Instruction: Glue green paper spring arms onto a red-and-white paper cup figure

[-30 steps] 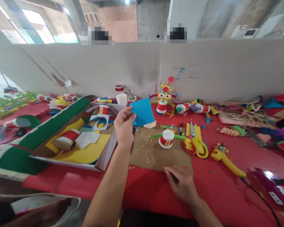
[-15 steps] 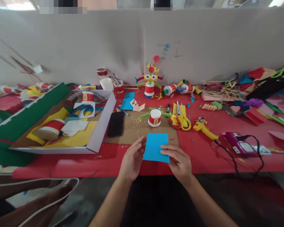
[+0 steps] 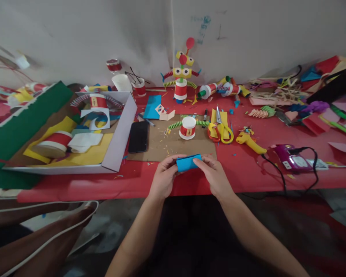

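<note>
A piece of blue paper (image 3: 187, 164), curled over into a narrow band, is held between my two hands above the table's front edge. My left hand (image 3: 165, 175) pinches its left end, and my right hand (image 3: 215, 173) grips the right end with the thumb on top. Just beyond the paper, a red and white paper cup (image 3: 187, 128) with green folded-paper arms stands on a cardboard sheet (image 3: 155, 144). To its right lie scissors (image 3: 225, 130) with yellow handles, partly over yellow paper.
A cardboard box (image 3: 118, 146) of craft pieces sits left, beside a black phone (image 3: 138, 137). Behind stands a paper-cup figure (image 3: 180, 90). At right lie a yellow glue gun (image 3: 251, 143), a purple device (image 3: 291, 157) with cables, and paper scraps. Another person's legs (image 3: 43, 238) show lower left.
The blue paper, flat half a second ago, is now curled into a narrow band. My left hand has closed on its left end. The view has tilted down slightly.
</note>
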### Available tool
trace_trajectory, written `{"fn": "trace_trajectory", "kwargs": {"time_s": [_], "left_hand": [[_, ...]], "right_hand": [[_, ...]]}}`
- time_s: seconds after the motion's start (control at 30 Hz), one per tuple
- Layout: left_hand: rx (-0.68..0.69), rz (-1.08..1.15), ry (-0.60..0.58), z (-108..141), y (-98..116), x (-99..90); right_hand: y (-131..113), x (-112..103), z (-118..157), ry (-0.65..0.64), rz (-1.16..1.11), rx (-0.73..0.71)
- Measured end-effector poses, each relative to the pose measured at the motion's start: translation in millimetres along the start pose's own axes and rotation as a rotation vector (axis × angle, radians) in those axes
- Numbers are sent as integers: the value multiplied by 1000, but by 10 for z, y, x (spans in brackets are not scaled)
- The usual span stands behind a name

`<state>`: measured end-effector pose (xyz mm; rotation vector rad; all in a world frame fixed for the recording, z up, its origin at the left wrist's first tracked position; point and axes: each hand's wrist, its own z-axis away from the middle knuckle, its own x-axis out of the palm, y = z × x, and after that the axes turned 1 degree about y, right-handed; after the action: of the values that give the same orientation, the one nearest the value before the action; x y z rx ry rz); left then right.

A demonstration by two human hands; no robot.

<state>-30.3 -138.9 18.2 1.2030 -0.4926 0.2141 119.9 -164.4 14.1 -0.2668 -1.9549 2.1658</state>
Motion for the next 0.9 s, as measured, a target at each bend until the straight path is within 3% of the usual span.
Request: {"fn": "trace_trajectory", "kwargs": {"time_s": [0.37, 0.57, 0.67, 0.8, 0.9], "left_hand": [[254, -220, -34, 34, 22, -96], [372, -385, 16, 24, 18, -111], [387, -398, 11, 19, 35, -99], [371, -451, -18, 33, 59, -77], [378, -436, 121, 67, 58, -67]], "right_hand": [[-65, 66, -34, 6, -155, 247], [-57, 59, -63, 50, -216, 334], [-40, 41, -66, 33, -263, 316], [-34, 40, -46, 3, -149, 220], [-38, 45, -18, 10, -96, 88]]}}
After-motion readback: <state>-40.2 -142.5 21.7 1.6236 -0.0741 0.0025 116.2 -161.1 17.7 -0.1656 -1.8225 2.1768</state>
